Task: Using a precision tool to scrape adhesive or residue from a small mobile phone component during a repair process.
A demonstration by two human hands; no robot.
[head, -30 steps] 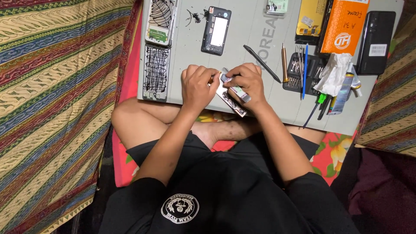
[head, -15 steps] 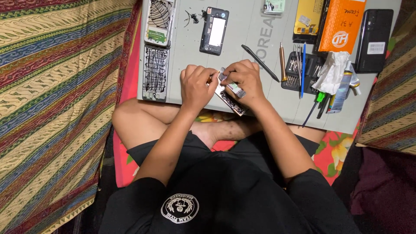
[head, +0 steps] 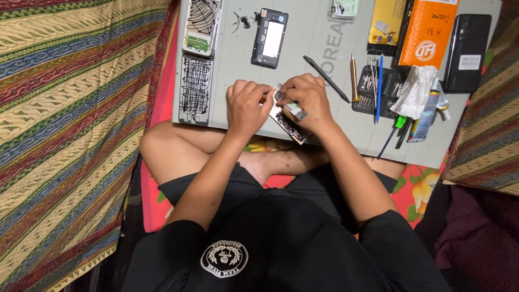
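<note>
Seated cross-legged on the floor, bare knees tucked under the near edge of a grey work mat (head: 324, 38) serving as the counter. Left hand (head: 246, 105) curled over the near edge, fingers folded tight, pinching the upper end of a narrow opened phone frame with dark exposed innards (head: 292, 127). Right hand (head: 308, 100) closed over the same frame from the other side, gripping it together with a small silver-tipped tool (head: 296, 111); what the tip touches cannot be told. Frame tilted diagonally, lower end jutting past the mat's near edge, above the legs.

Elsewhere on the mat: a black rectangular phone back with a pale window (head: 270, 38) beyond the hands; two long phone panels, one with a leaf pattern (head: 201, 24), one with a black scribbled grid (head: 194, 89), end to end along the left edge. A black stylus-like pen (head: 326, 78) just right of the right hand, then a brass-coloured driver (head: 353, 75), a dark tray of screwdriver bits (head: 373, 92), a blue pen (head: 379, 86), crumpled white tissue (head: 416, 92). At the far right, an orange flat box (head: 427, 27) and a black phone lying face down (head: 467, 51). Striped patterned cloth (head: 70, 124) spread to the left.
</note>
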